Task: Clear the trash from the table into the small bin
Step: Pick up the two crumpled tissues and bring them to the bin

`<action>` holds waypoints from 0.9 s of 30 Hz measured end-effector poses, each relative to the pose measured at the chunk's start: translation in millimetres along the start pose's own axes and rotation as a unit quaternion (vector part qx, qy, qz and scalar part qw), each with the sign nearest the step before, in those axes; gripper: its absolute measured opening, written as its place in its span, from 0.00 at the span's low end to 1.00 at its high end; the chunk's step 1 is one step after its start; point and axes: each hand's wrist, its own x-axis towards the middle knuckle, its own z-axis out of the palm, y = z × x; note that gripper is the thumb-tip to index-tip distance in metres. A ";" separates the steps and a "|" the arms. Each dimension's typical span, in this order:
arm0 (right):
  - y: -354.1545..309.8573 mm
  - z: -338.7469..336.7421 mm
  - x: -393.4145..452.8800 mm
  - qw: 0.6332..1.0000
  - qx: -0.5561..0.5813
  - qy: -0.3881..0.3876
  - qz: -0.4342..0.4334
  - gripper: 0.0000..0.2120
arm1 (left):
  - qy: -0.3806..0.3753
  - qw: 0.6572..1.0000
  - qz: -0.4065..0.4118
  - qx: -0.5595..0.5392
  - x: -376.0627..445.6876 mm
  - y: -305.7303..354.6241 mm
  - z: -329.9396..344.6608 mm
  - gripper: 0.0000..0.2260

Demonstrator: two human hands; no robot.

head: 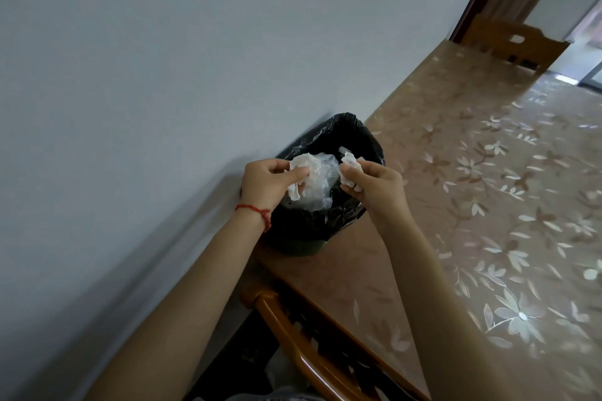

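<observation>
A small bin (304, 246) lined with a black bag (355, 133) stands on the table's corner against the wall. Both hands hover over its mouth. My left hand (267, 182), with a red string on the wrist, pinches a crumpled white tissue (304, 163) together with a clear plastic wrapper (321, 185) that hangs into the bin. My right hand (374, 181) is closed around a second crumpled white tissue (349, 159), held just above the bin's right side.
The table (488, 205) carries a brown cloth with pale flower prints and runs away to the right. A wooden chair back (312, 345) sits below the bin, another chair (514, 42) at the far end. A grey wall (163, 75) borders the left.
</observation>
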 end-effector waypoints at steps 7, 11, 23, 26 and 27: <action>-5.2 1.0 21.2 1.000 -0.018 0.021 -0.006 0.03 | 0.010 0.999 -0.020 0.023 31.6 3.5 16.7 0.07; -0.4 0.1 22.7 1.000 -0.019 0.024 -0.006 0.05 | 0.032 0.999 -0.016 0.027 35.7 7.1 22.6 0.12; 13.2 -3.7 10.2 0.997 -0.065 0.039 0.009 0.21 | 0.029 0.999 -0.009 -0.013 14.4 -2.3 11.3 0.14; 12.3 -3.5 4.3 0.997 -0.062 0.042 0.004 0.20 | 0.026 1.000 0.004 -0.017 5.1 -3.0 6.7 0.13; 12.5 -2.7 1.6 0.997 -0.062 0.042 0.000 0.20 | 0.025 0.999 0.009 -0.019 2.9 -4.1 5.0 0.14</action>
